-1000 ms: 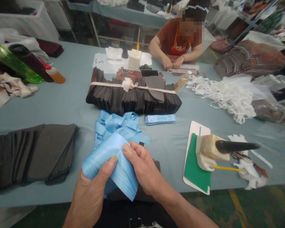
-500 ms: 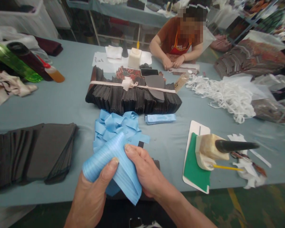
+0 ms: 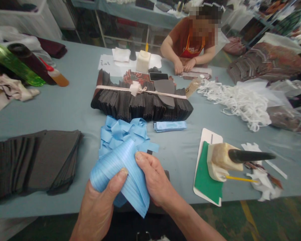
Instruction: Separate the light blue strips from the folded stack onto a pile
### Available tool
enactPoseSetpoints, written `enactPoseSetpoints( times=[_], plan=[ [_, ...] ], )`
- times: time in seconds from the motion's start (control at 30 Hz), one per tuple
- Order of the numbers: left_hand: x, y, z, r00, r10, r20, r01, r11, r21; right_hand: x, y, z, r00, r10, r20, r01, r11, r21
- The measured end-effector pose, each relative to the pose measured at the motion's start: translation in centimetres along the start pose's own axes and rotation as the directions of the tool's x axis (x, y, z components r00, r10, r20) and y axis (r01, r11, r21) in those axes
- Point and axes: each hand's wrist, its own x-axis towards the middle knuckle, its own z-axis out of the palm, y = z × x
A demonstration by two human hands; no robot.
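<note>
A folded stack of light blue ribbon strips (image 3: 115, 160), its edges fanned in fine lines, is held up above the table's front edge. My left hand (image 3: 100, 201) is closed round its left side, thumb pressed on the face and fingers hidden beneath. My right hand (image 3: 154, 179) pinches the right edge with the thumb; its other fingers are mostly out of sight behind the stack. Just beyond lies a loose pile of blue ribbon pieces (image 3: 125, 129), and to its right a flat blue ribbon bundle (image 3: 170, 126).
A tied bundle of dark pieces (image 3: 140, 103) lies behind the ribbons. Fanned dark pieces (image 3: 50, 160) are at left. At right stand a green board (image 3: 208, 174) and a cream pot with a black handle (image 3: 219, 157). A person (image 3: 190, 43) works across the table.
My hands and the blue stack have stayed nearly in place, with a slight shift of the grip. The whole view has drifted slightly, and the fanned lines of the stack look more spread.
</note>
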Motion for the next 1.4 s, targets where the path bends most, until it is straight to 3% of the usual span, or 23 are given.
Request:
enactPoseSetpoints(
  times=[0.27, 0.53, 0.9, 1.13, 1.4],
  plan=[
    [0.2, -0.2, 0.0, 1.0, -0.019, 0.014, 0.02, 0.999, -0.046, 0.0, -0.6, 0.3, 0.978, -0.205, -0.03, 0.191, 0.95, -0.248],
    [0.1, 0.5, 0.5, 0.998, -0.056, -0.005, 0.056, 0.998, -0.035, 0.1, -0.6, 0.2, 0.986, -0.165, -0.02, 0.158, 0.968, -0.195],
    [0.3, 0.2, 0.1, 1.0, -0.024, -0.006, 0.024, 0.999, -0.037, 0.3, 0.8, 0.3, 0.995, 0.099, 0.002, -0.098, 0.984, 0.146],
    [0.1, 0.5, 0.3, 0.999, -0.031, -0.017, 0.03, 0.999, -0.023, 0.2, 0.7, 0.5, 0.997, 0.074, 0.003, -0.074, 0.992, 0.105],
    [0.2, 0.0, 0.2, 1.0, 0.001, -0.016, -0.002, 1.0, -0.016, 0.0, 0.3, 0.4, 0.993, -0.111, -0.028, 0.107, 0.989, -0.1]
  ],
)
